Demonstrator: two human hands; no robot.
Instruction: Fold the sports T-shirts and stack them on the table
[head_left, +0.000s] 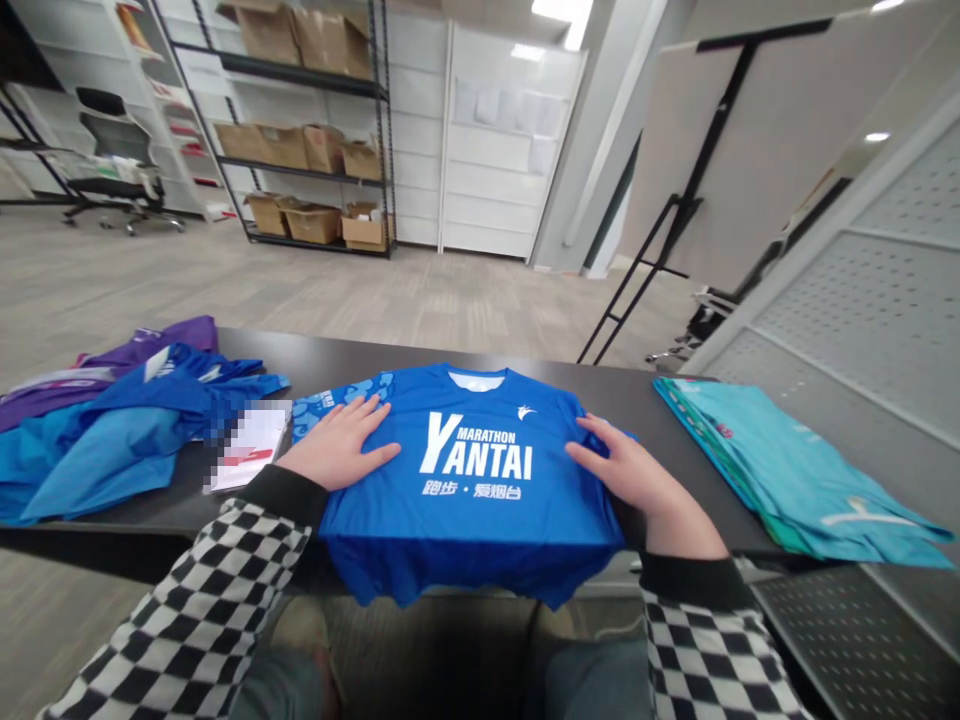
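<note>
Currently the left hand (337,445) and right hand (634,480) rest flat and open on a blue T-shirt (465,480), holding no fold. The shirt lies centred, its lower part hanging over the near edge of the black table (420,375). Just beyond the left hand sit a partly blurred paper sheet (247,445) and a loose heap of blue and purple shirts (112,430). Teal shirts (780,470) lie stacked right, with a narrow gap of tabletop beyond the right hand.
</note>
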